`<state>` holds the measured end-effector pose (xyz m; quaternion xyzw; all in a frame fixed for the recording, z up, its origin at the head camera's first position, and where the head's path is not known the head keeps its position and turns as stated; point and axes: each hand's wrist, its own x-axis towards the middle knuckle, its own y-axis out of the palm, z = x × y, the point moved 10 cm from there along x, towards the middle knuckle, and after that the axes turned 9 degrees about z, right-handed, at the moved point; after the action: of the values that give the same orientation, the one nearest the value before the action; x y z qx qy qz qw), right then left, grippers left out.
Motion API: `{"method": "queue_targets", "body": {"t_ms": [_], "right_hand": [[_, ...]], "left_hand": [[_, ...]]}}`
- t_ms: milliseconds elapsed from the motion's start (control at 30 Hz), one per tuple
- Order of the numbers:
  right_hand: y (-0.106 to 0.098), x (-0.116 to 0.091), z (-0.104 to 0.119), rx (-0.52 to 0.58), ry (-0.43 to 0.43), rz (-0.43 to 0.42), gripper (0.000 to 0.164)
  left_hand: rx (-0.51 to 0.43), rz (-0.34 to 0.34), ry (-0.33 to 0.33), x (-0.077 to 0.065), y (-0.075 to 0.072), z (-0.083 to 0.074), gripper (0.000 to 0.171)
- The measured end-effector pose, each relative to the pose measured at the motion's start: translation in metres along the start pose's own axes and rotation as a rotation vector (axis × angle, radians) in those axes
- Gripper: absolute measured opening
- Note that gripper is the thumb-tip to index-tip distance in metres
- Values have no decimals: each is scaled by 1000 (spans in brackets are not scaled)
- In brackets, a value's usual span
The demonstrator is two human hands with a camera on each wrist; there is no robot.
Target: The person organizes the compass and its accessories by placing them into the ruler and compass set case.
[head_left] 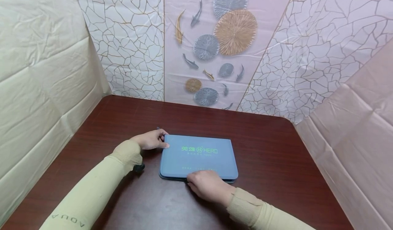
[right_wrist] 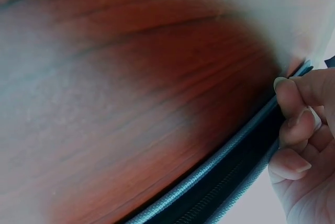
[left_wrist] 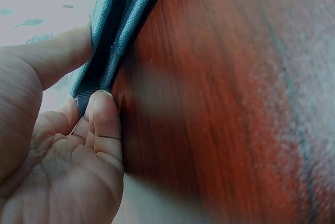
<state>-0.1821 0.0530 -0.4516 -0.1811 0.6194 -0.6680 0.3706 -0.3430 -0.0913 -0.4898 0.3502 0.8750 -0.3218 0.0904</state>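
A blue zip case (head_left: 199, 158) with green lettering and the word HERO lies flat on the dark red-brown table. At its left end, my left hand (head_left: 151, 140) rests its thumb on the cover. The left wrist view shows that hand's fingers pinching a dark fabric tab (left_wrist: 88, 97) at the end of the zipper seam. My right hand (head_left: 210, 187) is at the case's near edge, fingers curled against the zipper seam. In the right wrist view the zipper teeth (right_wrist: 209, 199) run between two blue edges up to these fingers (right_wrist: 290, 164); any zipper pull is hidden by them.
The table (head_left: 270, 155) has a patterned cloth (head_left: 135, 45) with fish and leaf prints behind it. Pale cloth walls (head_left: 40, 86) hang on both sides. A small black object (head_left: 139, 167) sits beneath the left wrist.
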Motion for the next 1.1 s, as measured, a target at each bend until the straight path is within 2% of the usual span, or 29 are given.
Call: {"method": "queue_targets", "body": {"t_ms": [167,667,1100], "right_hand": [[1,3,2,1,-1,11,18],[-2,11,12,-21,-33,-42,20],[-1,15,14,-29,-24,-42,19]], "left_hand": [[0,-2,-4,1,0,1,43],[8,-5,2,2,0,1,45],[15,-9,-2,4,-1,3,44]]}}
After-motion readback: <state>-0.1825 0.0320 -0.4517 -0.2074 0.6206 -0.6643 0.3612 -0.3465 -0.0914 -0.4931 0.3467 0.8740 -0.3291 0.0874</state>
